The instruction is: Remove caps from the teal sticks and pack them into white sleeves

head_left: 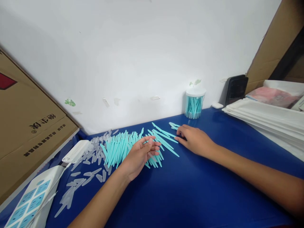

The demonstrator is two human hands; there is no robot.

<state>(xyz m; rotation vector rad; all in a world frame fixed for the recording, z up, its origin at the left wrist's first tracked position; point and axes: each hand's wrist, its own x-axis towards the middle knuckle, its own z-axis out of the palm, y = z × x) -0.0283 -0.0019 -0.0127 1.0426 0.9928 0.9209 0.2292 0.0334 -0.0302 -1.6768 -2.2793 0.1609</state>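
Blue-green sticks at the right hand's fingertips

A small bunch of blue-green sticks (174, 125) lies just past the fingertips of the right hand (193, 139), on the side toward the wall. The right hand is much nearer to it than the left hand (139, 158). The bunch points slantwise, with its near end running in by the right fingers. Those fingers and the thumb are bent close together, but I cannot tell if they pinch a stick or only touch one.

Between the two hands lie some loose sticks (167, 144). They slant too, with their far ends to the left and their near ends to the right, close to the right thumb.

The left hand is over the edge of a big stick pile (116, 150). Its fingers are bent loosely, and I cannot tell if anything sits in them. Most of the pile is to the left of this hand, with its sticks mostly pointing toward the wall. Farther left are lots of see-through caps (95, 153). A tub of sticks (194, 106) stands beyond the right hand, by the wall (142, 63).
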